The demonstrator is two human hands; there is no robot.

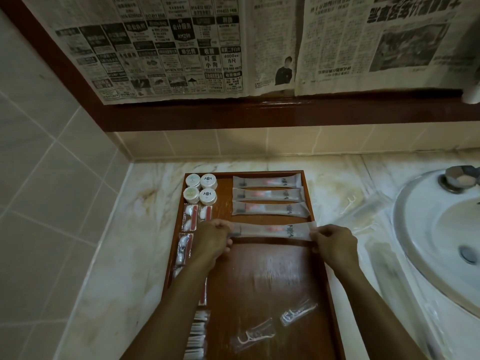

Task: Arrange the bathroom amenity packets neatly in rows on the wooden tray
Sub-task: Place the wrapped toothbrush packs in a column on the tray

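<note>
Now I pinch the fourth packet [272, 230] at both ends, left hand [211, 239] and right hand [335, 245], keeping it level to align under three centre-frame packets [270, 196] on the tray [320, 255].

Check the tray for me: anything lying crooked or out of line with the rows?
Yes. Two floss-pick packets lie slanted and loose at the near end of the tray, in no row. The three long packets at the far end are stacked straight; the fourth packet is held at its ends by the left hand and right hand.
</note>
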